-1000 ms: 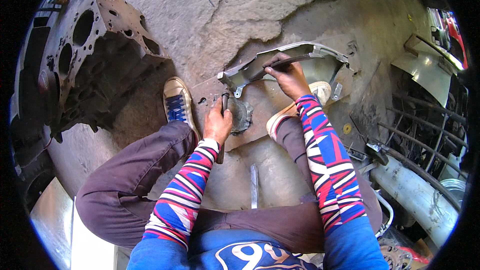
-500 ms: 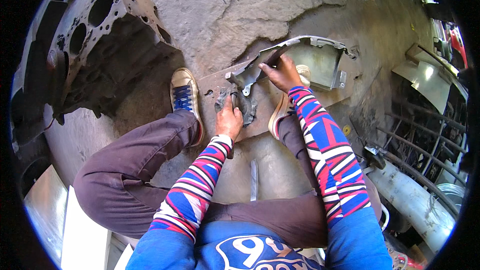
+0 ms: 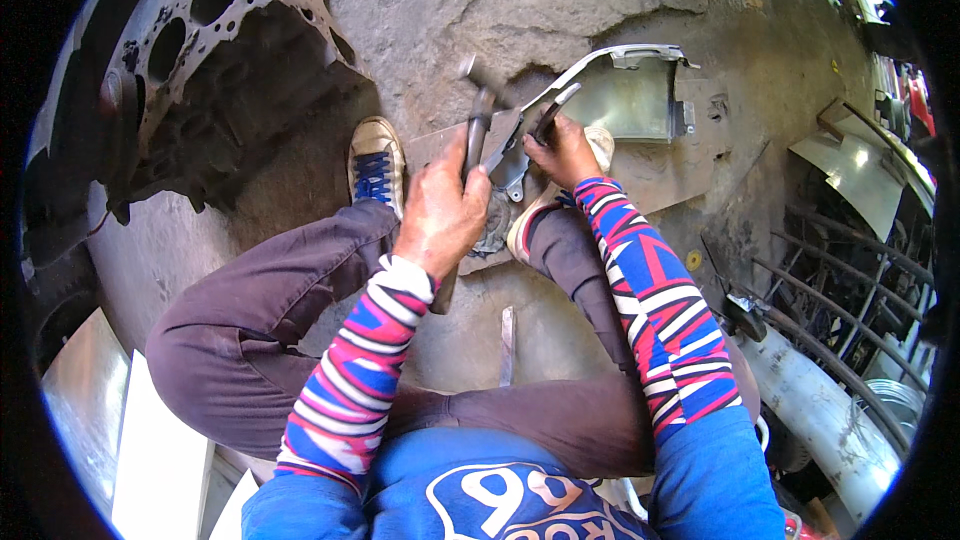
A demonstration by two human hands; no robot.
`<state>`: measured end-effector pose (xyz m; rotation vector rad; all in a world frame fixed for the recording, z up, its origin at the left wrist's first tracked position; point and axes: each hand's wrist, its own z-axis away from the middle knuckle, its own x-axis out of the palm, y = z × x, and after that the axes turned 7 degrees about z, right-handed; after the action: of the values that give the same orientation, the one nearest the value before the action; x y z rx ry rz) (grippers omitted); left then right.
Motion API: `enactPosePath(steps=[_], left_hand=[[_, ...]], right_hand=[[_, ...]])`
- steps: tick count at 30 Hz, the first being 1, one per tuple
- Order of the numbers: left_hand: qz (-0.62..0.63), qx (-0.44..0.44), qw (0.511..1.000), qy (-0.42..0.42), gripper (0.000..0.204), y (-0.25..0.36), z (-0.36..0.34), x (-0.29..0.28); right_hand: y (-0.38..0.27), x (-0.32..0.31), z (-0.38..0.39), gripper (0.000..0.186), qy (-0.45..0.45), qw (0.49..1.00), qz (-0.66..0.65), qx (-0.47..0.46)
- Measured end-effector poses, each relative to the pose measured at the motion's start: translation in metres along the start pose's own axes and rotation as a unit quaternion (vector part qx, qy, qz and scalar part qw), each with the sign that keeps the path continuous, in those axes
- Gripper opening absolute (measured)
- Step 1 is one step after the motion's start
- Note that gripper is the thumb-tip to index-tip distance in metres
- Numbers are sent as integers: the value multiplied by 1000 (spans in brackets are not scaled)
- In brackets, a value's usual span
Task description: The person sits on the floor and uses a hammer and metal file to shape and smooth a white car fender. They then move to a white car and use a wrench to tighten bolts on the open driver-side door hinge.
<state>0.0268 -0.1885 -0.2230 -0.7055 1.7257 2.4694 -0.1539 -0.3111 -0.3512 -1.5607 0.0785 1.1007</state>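
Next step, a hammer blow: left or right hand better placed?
Left, I'd say: the left hand already holds the hammer by its handle, head beyond the fingers. The right hand is occupied, holding a dark bar near the panel.

Patterned sleeves (image 3: 345, 390), blue shirt (image 3: 520, 470), seemingly brown trousers (image 3: 270, 340)

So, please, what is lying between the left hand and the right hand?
In the head view, between the left hand and the right hand is the narrow end of a bent metal panel, with a dark lump lower down.
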Motion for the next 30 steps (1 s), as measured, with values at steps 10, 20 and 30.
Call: enactPosePath(steps=[10,20,30], left_hand=[[42,113,986,-117,53,78,21,-47],[127,163,978,-35,47,116,22,-77],[-81,60,987,-127,50,82,17,-60]], right_hand=[[0,0,3,29,-9,1000,-20,6],[14,4,2,30,4,1000,-24,-3],[5,-2,4,34,1,1000,-17,-8]])
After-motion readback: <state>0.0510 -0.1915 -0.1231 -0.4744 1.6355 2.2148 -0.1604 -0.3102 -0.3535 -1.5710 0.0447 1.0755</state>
